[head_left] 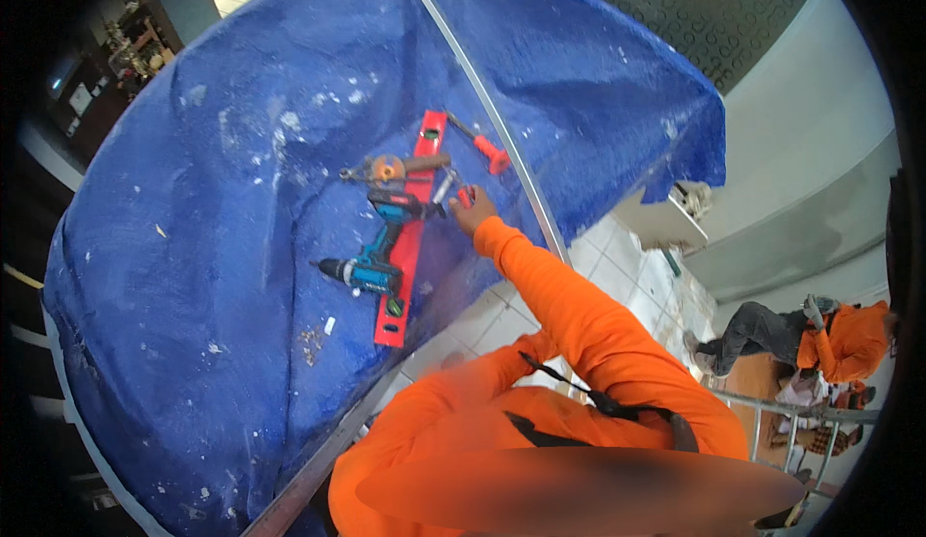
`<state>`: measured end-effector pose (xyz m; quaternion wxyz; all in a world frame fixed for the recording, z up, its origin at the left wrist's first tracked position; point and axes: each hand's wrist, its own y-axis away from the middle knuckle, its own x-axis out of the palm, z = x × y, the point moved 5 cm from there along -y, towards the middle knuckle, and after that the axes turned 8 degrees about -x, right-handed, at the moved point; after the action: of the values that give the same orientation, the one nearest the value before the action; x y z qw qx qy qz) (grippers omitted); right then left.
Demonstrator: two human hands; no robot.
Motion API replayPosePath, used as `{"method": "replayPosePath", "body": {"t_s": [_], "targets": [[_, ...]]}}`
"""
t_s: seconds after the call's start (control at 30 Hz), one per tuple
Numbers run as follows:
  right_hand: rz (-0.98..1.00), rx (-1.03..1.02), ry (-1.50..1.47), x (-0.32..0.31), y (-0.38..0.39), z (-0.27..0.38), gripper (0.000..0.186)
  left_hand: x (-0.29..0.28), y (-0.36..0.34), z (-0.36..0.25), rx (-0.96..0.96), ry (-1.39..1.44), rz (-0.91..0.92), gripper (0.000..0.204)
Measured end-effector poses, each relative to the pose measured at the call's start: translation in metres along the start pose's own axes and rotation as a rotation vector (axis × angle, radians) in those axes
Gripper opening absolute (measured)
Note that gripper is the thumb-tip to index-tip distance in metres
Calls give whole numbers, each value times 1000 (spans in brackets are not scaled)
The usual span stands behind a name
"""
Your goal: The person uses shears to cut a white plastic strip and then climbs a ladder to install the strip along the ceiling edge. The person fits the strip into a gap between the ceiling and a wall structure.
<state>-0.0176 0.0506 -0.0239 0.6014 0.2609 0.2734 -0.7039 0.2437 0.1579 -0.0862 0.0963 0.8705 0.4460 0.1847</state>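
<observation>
My right hand [473, 213] reaches over the blue sheet, its fingers closed around a small red tool [467, 196] whose kind is too small to tell. Just left of it lie a short silver piece [444, 187] and a red spirit level [410, 262]. A teal and black cordless drill [365, 273] rests against the level. Above the drill is a tool with a round orange part [388, 169] and a brown grip. A chisel with a red hand guard [494, 157] lies farther up. My left arm is bent across my body, with the hand hidden.
The blue sheet [212, 248], spotted white, covers a broad surface. A long metal strip [482, 93] crosses it. Beyond the right edge are floor tiles [617, 267] and a metal ladder or rail [820, 412]. A person in orange [844, 344] is at the right.
</observation>
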Motion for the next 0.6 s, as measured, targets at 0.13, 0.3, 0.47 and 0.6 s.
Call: {"method": "replayPosePath", "body": {"t_s": [0.13,0.3,0.47,0.6], "targets": [[137,-2,-31,-13,0,36,71,1,2,-15,25,-20,43,66],[19,-498,219,-115,61,89,80,6,-8,-38,65,-50,30,63],[-256,-100,644,-234,125,51,85,20,-29,-54,72,-63,56,61],[-41,111,114,-256,173,-51,68,56,-36,-68,67,-65,149,59]]}}
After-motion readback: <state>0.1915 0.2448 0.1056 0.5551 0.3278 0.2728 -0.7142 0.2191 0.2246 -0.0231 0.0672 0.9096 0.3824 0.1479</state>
